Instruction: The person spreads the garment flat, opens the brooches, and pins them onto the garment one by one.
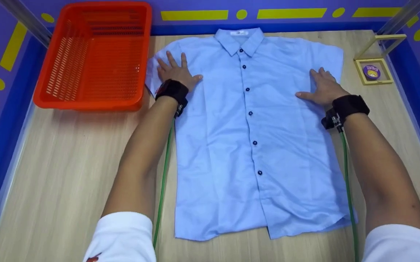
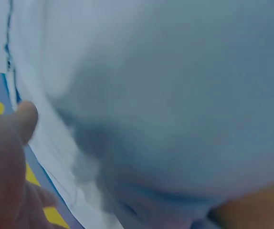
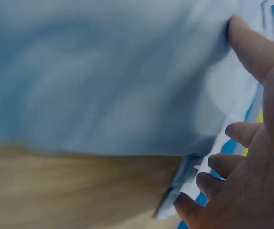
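A light blue short-sleeved shirt (image 1: 228, 138) lies spread front side up, its collar (image 1: 239, 38) at the far edge and its dark buttons running down the middle. On the shirt's left shoulder area, near the sleeve, my left hand (image 1: 179, 72) has its fingers spread. My right hand (image 1: 326, 87) is over the opposite side, below the right sleeve, thumb pointing inward. In the right wrist view, the fingers of the right hand (image 3: 251, 157) are apart over the shirt's edge (image 3: 127, 152). The left wrist view shows the left hand (image 2: 8, 157) beside pale blue cloth (image 2: 151, 86).
An orange-red plastic basket (image 1: 97, 105) stands at the back left, close to the left sleeve. At the back right sits a small yellow frame-like box (image 1: 373, 80) with a purple round piece. Blue walls edge the wooden table (image 1: 68, 174). Green cables (image 1: 164, 174) trail from both wrists.
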A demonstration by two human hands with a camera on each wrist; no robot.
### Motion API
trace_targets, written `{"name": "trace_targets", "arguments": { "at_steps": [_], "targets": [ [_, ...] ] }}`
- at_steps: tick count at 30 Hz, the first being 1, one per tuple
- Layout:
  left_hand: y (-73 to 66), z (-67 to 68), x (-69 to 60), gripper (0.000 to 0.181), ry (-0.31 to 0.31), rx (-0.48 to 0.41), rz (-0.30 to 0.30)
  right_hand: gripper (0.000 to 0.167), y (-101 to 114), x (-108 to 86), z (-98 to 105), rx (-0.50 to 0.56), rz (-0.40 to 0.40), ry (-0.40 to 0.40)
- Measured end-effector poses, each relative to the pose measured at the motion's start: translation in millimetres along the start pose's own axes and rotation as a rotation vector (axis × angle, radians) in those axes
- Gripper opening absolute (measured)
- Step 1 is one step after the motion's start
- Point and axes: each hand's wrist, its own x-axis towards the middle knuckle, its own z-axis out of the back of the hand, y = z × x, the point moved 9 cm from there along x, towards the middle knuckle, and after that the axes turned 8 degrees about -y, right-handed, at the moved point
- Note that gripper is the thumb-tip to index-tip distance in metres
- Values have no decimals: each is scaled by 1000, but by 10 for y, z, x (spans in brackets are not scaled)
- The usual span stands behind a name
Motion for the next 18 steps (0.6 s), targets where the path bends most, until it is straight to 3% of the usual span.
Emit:
{"name": "trace_targets", "arguments": {
  "at_steps": [3,9,15,18],
  "targets": [
    [20,24,117,101,-3,-1,-37,108,-27,13,7,-11,-9,-1],
    [161,-57,239,108,83,-71,-9,110,-35,1,34,-8,-19,2],
    [162,-74,215,111,90,-127,-8,108,-54,-67,24,-8,-25,6],
    [158,-148,163,110,91,-121,-7,107,-67,-109,-56,-6,-21,15]
  ]
}}
